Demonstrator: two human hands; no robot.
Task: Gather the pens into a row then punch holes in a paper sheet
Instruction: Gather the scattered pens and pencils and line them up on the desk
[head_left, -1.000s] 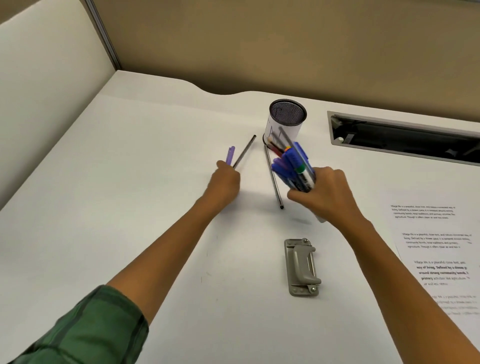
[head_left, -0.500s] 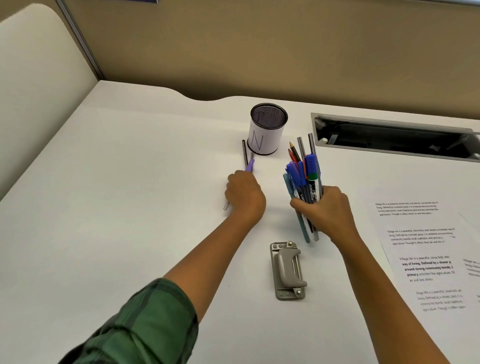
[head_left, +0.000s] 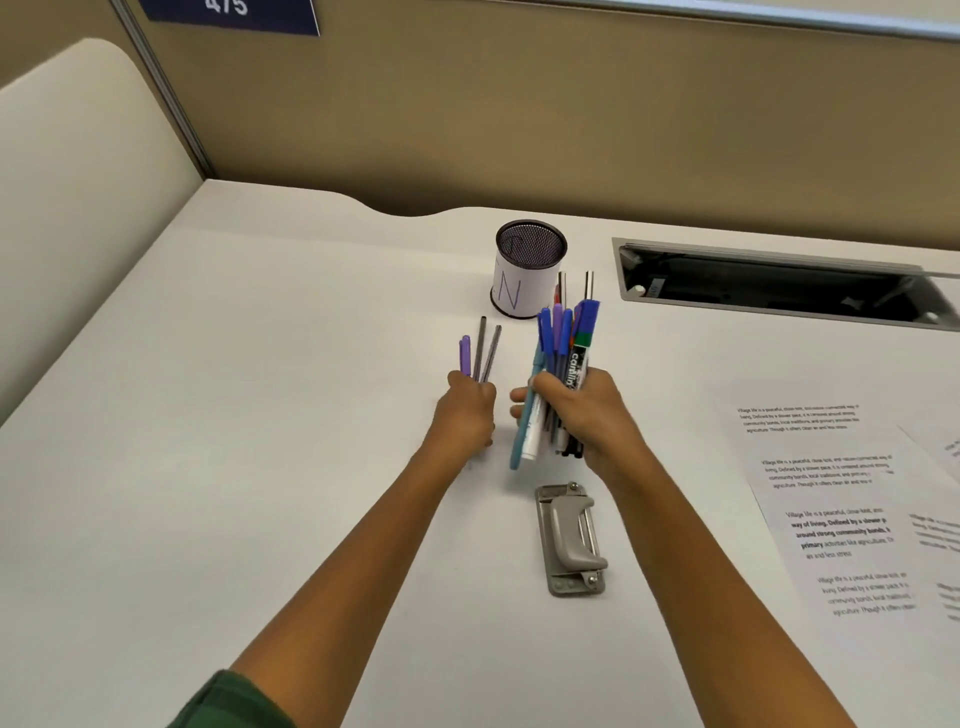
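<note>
Each hand grips pens, beyond hole punch (head_left: 571, 540)
left hand (head_left: 467, 410) curled round three thin pens (head_left: 480, 353), up-left of punch; right hand (head_left: 592, 415) clutches upright pen bundle (head_left: 566, 343) just behind punch; paper sheet (head_left: 841, 519) right of punch

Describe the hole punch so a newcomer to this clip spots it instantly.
On the white desk, look just nearer the camera than the right hand gripping the pen bundle. The hole punch lies there, the only grey, lever-topped metal thing.
</note>
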